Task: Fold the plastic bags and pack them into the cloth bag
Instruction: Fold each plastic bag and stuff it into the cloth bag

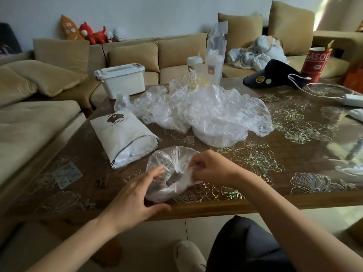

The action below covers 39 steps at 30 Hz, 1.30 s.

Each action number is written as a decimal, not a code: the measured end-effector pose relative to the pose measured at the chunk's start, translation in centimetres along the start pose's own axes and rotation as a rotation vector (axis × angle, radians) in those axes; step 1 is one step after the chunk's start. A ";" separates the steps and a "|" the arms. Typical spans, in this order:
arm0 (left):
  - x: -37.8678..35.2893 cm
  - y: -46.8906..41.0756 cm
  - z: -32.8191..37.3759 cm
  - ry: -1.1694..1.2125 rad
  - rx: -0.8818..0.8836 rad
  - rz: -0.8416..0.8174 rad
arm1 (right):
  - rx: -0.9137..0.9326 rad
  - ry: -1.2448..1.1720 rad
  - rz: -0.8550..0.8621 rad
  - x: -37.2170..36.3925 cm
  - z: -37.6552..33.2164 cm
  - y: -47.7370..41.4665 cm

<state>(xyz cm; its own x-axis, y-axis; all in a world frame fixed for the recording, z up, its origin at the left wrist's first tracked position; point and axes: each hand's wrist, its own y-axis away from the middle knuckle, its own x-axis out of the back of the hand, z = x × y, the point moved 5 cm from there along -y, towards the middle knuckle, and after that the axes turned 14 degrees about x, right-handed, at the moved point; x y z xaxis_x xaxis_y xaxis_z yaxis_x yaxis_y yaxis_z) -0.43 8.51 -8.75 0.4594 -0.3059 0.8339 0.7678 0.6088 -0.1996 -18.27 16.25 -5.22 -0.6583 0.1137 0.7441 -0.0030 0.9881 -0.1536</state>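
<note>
On plastic bag (169, 162): curled right hand (209, 167)

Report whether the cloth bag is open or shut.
Open: the cloth bag lies flat, drawstring mouth gaping, white contents visible inside.

White cloth bag (123, 135), clear plastic bags (212, 112), brown table (275, 173) with gold flowers.

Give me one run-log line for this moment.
step: folding plastic bag | left hand: touches it | right hand: pinches it | cloth bag: beside, mouth open
</note>
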 end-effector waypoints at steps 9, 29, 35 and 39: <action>1.5 -2.4 -0.8 0.238 0.213 0.003 | -0.143 -0.171 -0.046 0.5 3.1 0.6; 0.2 -4.4 -2.1 -0.265 0.643 0.300 | -0.443 0.538 0.361 -1.4 3.1 -0.6; 1.9 -4.3 2.3 -0.308 0.271 0.518 | -0.308 0.402 0.495 0.3 1.4 -1.3; -2.1 -5.8 3.5 -0.373 0.039 0.161 | 0.035 0.417 0.320 -2.9 -0.5 -1.8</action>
<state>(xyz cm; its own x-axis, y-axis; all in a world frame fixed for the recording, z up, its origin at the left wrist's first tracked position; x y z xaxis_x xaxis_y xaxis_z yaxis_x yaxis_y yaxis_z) -7.39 8.23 -7.54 0.3730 0.0776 0.9246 0.6785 0.6569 -0.3288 -15.95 14.24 -6.76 -0.2751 0.4474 0.8510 0.1195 0.8942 -0.4315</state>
